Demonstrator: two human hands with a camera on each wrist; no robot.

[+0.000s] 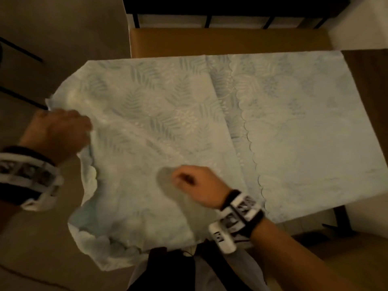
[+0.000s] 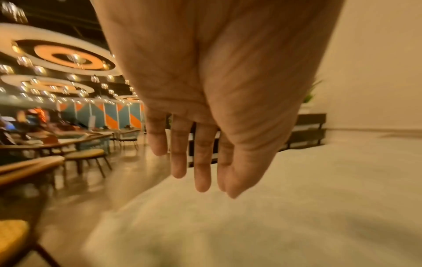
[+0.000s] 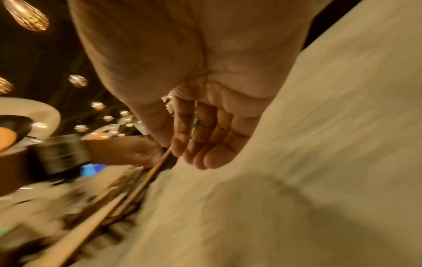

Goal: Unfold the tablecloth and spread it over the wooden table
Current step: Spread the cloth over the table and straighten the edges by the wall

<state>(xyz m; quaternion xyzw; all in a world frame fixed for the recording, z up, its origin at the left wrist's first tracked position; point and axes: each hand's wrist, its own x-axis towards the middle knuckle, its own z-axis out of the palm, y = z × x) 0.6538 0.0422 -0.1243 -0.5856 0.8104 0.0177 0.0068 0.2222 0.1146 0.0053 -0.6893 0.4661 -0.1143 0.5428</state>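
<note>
Tablecloth [image 1: 168,114] half spread. Left hand [image 1: 60,131] and right hand [image 1: 195,183] flat, fingers relaxed, holding nothing. Sweep outward evenly; flip that folded flap.

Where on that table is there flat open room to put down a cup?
The right half of the tablecloth lies flat, bounded by the scalloped fold and the table's bare right edge. The left half is crowded: the left hand and right hand work rumpled cloth there.
</note>
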